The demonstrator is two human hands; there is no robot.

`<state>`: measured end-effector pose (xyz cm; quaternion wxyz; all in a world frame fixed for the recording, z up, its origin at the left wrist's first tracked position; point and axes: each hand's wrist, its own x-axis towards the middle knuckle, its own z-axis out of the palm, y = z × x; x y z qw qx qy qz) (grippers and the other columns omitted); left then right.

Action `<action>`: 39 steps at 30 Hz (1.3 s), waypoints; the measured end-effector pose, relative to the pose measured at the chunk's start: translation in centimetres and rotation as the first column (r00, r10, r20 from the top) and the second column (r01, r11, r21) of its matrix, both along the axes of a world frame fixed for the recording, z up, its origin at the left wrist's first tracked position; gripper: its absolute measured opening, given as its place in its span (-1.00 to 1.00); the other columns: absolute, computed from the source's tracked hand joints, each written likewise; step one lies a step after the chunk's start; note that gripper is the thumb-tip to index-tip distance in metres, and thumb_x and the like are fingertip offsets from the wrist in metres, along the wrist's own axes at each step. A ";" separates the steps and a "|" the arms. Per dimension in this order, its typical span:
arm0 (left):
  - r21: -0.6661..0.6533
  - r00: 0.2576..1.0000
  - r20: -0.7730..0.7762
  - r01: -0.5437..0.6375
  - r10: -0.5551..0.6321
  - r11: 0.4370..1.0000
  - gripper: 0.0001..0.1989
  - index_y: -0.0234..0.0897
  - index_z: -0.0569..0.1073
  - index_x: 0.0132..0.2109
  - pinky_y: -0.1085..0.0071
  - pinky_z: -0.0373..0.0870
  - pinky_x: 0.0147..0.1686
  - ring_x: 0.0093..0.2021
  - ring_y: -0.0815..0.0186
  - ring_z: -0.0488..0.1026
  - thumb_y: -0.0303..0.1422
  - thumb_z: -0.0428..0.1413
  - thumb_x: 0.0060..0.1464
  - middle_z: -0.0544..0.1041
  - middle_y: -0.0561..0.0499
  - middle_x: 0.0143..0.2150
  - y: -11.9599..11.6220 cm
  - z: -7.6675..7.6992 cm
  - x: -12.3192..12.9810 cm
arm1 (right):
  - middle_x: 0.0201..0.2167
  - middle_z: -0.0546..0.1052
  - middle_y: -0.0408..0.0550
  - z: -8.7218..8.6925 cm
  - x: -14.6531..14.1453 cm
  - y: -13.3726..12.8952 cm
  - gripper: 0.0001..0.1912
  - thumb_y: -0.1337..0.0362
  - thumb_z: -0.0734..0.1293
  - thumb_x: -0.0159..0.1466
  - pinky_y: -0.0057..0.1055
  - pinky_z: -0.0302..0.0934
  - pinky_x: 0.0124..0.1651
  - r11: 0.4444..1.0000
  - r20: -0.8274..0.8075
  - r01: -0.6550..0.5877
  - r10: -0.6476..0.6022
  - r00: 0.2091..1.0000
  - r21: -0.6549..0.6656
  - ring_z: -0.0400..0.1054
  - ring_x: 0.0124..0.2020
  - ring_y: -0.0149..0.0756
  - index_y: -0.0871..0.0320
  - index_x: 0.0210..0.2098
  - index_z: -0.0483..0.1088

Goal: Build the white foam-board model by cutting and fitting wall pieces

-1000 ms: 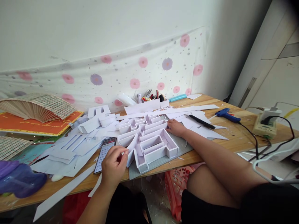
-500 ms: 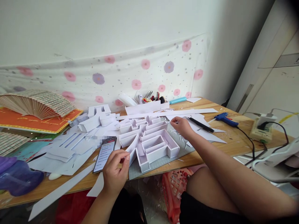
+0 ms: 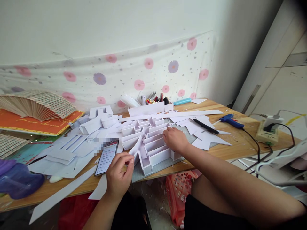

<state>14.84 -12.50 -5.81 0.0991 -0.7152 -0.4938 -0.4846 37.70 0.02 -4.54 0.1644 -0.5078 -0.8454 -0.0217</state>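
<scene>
R hand [image 3: 177, 139] at wht paper model [image 3: 159, 157], L hand [image 3: 119, 174] nr phone [image 3: 106, 157].

We can read no text, label, brand or number with certainty. On the lit screen of 1 phone [image 3: 106, 158], we see rows of small dark print and a reddish band near the top, all too tiny for us to make out. On 1 orange cover [image 3: 40, 125], we see yellow marks that may be lettering, but we cannot decipher them. We find small reddish marks on 1 teal cover [image 3: 31, 150], equally illegible.
</scene>
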 end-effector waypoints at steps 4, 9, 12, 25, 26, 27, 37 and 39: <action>-0.002 1.000 -0.021 0.000 0.000 1.000 -0.88 -0.27 0.48 -0.30 0.42 0.38 -0.23 -0.24 0.30 0.45 -0.56 0.09 0.06 0.48 -0.03 -0.29 -0.1 0.0 -0.1 | -0.20 0.52 0.14 0.6 0.0 -0.5 -0.69 0.18 0.18 0.33 -0.29 0.23 -0.18 0.999 0.070 0.005 -0.007 0.997 0.038 0.37 -0.10 -0.04 0.21 -0.22 0.50; 0.031 0.999 -0.040 0.003 -0.002 1.000 -0.87 -0.28 0.48 -0.29 0.43 0.38 -0.23 -0.24 0.33 0.44 -0.58 0.09 0.07 0.47 -0.02 -0.28 -0.1 -0.2 -0.4 | -0.21 0.56 0.10 1.8 0.2 -0.9 -0.60 0.06 0.14 0.35 -0.32 0.21 -0.09 1.000 0.033 -0.004 0.004 0.999 -0.006 0.38 -0.07 -0.10 0.17 -0.22 0.50; 0.026 0.999 -0.035 0.006 -0.005 1.000 -0.86 -0.29 0.47 -0.28 0.43 0.38 -0.24 -0.24 0.34 0.44 -0.59 0.09 0.07 0.47 -0.02 -0.28 -0.2 -0.2 -0.6 | -0.21 0.59 0.00 2.1 1.1 -0.4 -0.63 0.12 0.10 0.38 -0.35 0.23 -0.13 0.997 -0.162 -0.018 0.005 0.987 -0.075 0.45 -0.15 -0.18 0.11 -0.15 0.49; 0.057 0.990 -0.134 0.040 -0.032 0.998 -0.83 -0.26 0.45 -0.21 0.32 0.35 -0.13 -0.18 0.28 0.42 -0.59 0.10 0.07 0.46 -0.04 -0.23 -0.3 0.3 0.7 | -0.20 0.59 -0.06 1.4 3.8 1.9 -0.74 0.39 0.19 0.23 -0.40 0.22 -0.11 0.985 -0.396 -0.158 0.116 0.911 -0.074 0.44 -0.18 -0.27 0.12 -0.21 0.50; 0.042 0.989 -0.144 0.034 -0.028 0.999 -0.84 -0.25 0.45 -0.21 0.32 0.35 -0.13 -0.17 0.28 0.42 -0.57 0.09 0.08 0.46 -0.04 -0.23 -0.1 0.5 0.8 | -0.20 0.59 -0.05 1.6 4.2 2.0 -0.73 0.40 0.18 0.22 -0.40 0.22 -0.12 0.984 -0.332 -0.123 0.075 0.940 -0.125 0.43 -0.19 -0.26 0.13 -0.21 0.50; 0.014 0.987 -0.161 0.026 -0.024 1.000 -0.86 -0.25 0.45 -0.20 0.32 0.35 -0.14 -0.17 0.28 0.42 -0.54 0.08 0.11 0.47 -0.04 -0.23 0.2 0.9 0.8 | -0.21 0.59 -0.05 1.8 4.6 2.0 -0.73 0.41 0.19 0.19 -0.41 0.21 -0.16 0.977 -0.261 -0.100 0.048 0.964 -0.190 0.43 -0.21 -0.26 0.14 -0.22 0.49; -0.559 0.839 -0.507 -0.147 -0.197 0.816 -0.63 -0.13 0.41 0.12 0.21 0.31 -0.02 0.01 0.12 0.40 -0.25 -0.06 0.21 0.52 -0.06 0.00 8.2 5.5 3.4 | -0.27 0.59 -0.04 2.0 7.1 1.7 -0.66 0.30 0.34 0.02 -0.45 0.15 -0.40 0.847 0.200 -0.086 0.221 0.955 -0.524 0.43 -0.30 -0.24 0.15 -0.19 0.49; -0.584 0.769 -0.594 -0.209 -0.237 0.784 -0.63 -0.10 0.44 0.09 0.22 0.31 -0.03 0.00 0.10 0.40 -0.21 -0.06 0.20 0.53 -0.07 -0.03 9.4 5.8 4.5 | -0.29 0.60 0.00 1.7 6.7 1.7 -0.69 0.22 0.35 0.02 -0.41 0.16 -0.41 0.847 0.307 -0.032 0.227 0.924 -0.531 0.44 -0.32 -0.18 0.16 -0.24 0.53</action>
